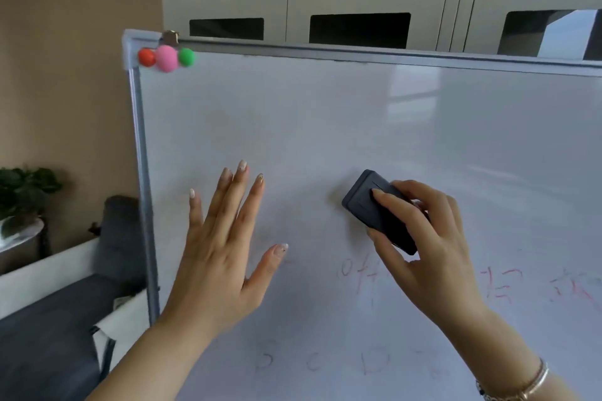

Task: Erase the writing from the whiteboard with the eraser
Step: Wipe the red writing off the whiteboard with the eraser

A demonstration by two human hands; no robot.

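A white whiteboard point(325, 124) with a grey frame fills most of the view. Faint red writing point(501, 283) runs across its lower part, partly hidden behind my right hand, and fainter grey letters point(374, 365) sit below it. My right hand point(433, 254) is shut on a dark grey eraser point(365, 202), which is pressed against the board just above the red writing. My left hand point(224, 257) lies flat against the board to the left, fingers spread, holding nothing.
Red, pink and green magnets point(166, 57) cluster at the board's top left corner. White cabinets point(368, 0) stand behind the board. A dark sofa point(65, 303) and a potted plant point(22, 189) are at the left.
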